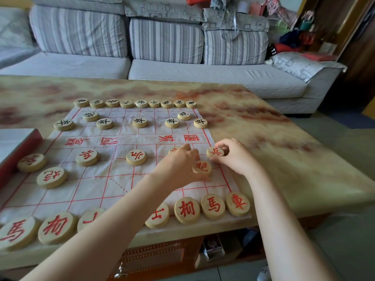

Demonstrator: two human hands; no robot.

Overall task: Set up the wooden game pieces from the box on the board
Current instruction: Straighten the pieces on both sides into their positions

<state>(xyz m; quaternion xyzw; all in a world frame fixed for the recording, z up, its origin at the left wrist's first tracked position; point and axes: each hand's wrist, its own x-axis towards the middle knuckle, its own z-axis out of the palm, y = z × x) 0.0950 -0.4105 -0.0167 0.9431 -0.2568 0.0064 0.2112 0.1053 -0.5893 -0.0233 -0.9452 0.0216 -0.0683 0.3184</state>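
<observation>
A white cloth board [113, 179] with red grid lines lies on the table. Black-lettered wooden discs [140, 122] line its far side, red-lettered discs [136, 157] its near side. My left hand [180, 165] reaches across the board and holds a red cannon disc [202, 167] at its right side; a red disc [174, 149] is partly hidden behind this hand. Near the board's right edge, my right hand [233, 157] pinches a red soldier disc [215, 152]. The near row of red discs [187, 209] is partly covered by my left forearm.
The box [18, 142] with a red rim sits at the left table edge. The marbled table [263, 128] stretches right of the board. A grey striped sofa [166, 57] stands behind it. A shelf with small items shows under the table's front edge.
</observation>
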